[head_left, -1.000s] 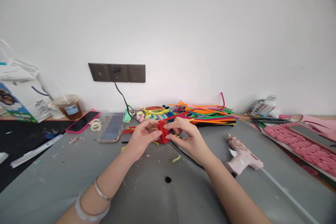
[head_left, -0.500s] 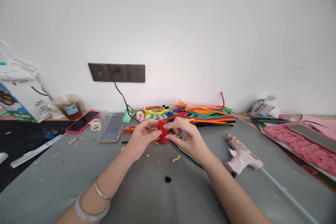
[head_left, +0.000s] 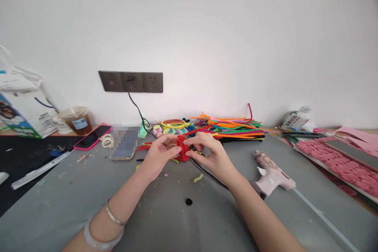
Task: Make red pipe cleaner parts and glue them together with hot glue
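Between my two hands is a small red fuzzy piece [head_left: 183, 150] that looks made of bent pipe cleaners. My left hand [head_left: 161, 154] pinches its left side with thumb and fingers. On the other side, my right hand [head_left: 208, 150] closes thumb and fingertips on its right edge. Part of the red piece is covered by the fingers. Behind the hands lies a bundle of coloured pipe cleaners [head_left: 233, 130]. A yellow fuzzy snippet [head_left: 198, 178] and a black pompom [head_left: 189, 201] lie on the grey mat [head_left: 165, 220] nearer to me.
A pink glue gun [head_left: 271, 179] with a clear glue stick lies at right, near a pink keyboard-like fluffy panel [head_left: 339, 161]. At left are a phone in a pink case [head_left: 93, 137], a drink cup [head_left: 77, 121] and a carton [head_left: 26, 104]. A black cord [head_left: 211, 174] passes under my right hand.
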A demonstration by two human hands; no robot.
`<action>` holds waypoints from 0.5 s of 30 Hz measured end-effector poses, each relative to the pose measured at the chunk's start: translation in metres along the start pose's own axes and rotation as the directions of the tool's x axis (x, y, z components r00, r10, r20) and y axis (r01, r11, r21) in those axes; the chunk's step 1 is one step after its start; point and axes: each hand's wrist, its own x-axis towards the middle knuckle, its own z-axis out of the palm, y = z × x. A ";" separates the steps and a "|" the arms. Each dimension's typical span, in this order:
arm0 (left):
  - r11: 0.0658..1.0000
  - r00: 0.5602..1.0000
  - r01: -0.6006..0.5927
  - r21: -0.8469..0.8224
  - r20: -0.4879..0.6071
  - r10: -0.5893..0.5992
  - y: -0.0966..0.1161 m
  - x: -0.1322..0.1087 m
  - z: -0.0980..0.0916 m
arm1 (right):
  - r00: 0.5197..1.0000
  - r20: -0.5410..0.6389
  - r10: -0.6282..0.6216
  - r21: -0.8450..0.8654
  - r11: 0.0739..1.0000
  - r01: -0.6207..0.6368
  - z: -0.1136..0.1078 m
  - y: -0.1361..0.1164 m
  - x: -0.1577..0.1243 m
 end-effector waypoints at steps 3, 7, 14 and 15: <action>1.000 1.000 0.000 0.000 -0.002 0.000 0.000 0.000 0.000 | 1.000 0.005 0.003 -0.004 1.000 -0.003 0.000 0.000 0.000; 1.000 1.000 -0.003 0.001 0.005 0.003 -0.001 0.000 0.000 | 1.000 0.003 0.006 -0.002 1.000 -0.006 0.000 0.000 0.000; 1.000 1.000 -0.002 0.004 0.004 0.002 -0.001 0.000 -0.001 | 1.000 0.003 0.018 0.009 1.000 -0.018 -0.001 -0.001 0.000; 1.000 1.000 -0.003 0.005 0.003 0.003 -0.001 0.000 -0.001 | 1.000 0.001 0.023 0.014 1.000 -0.023 -0.001 -0.002 0.000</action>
